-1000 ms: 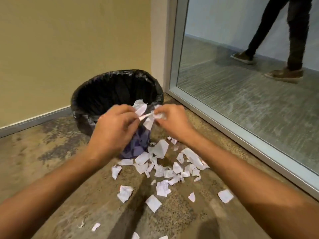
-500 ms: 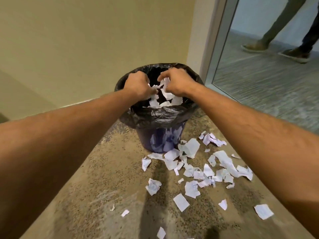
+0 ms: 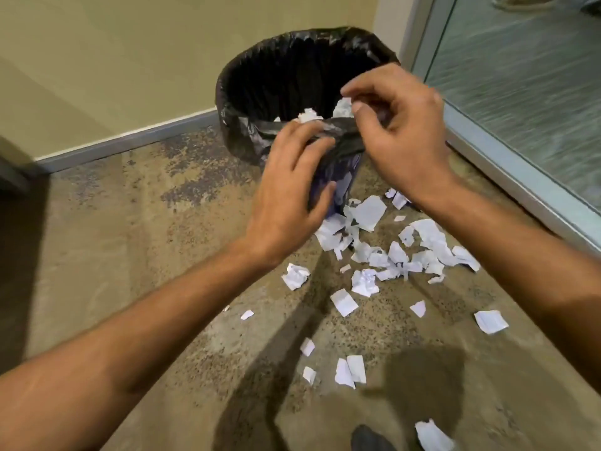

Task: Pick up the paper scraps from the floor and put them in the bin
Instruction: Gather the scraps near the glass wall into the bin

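The bin (image 3: 260, 79) stands by the wall with a black liner bag over a dark blue body, and white paper shows inside near its front rim. My left hand (image 3: 292, 190) hovers in front of the bin with fingers spread and nothing in it. My right hand (image 3: 396, 125) is over the front rim, fingers loosely apart, and appears to hold nothing. Several white paper scraps (image 3: 390, 252) lie on the floor in front of the bin, in a heap and scattered nearer to me.
A beige wall with a grey skirting board (image 3: 130, 138) runs behind the bin. A glass partition with a metal frame (image 3: 520, 177) borders the right side. The mottled brown floor (image 3: 130, 255) stretches to the left. A dark shoe tip (image 3: 367, 439) shows at the bottom edge.
Both hands held scraps over the bin half a second ago. The scraps are now inside, and both hands have drawn back toward me with fingers apart.
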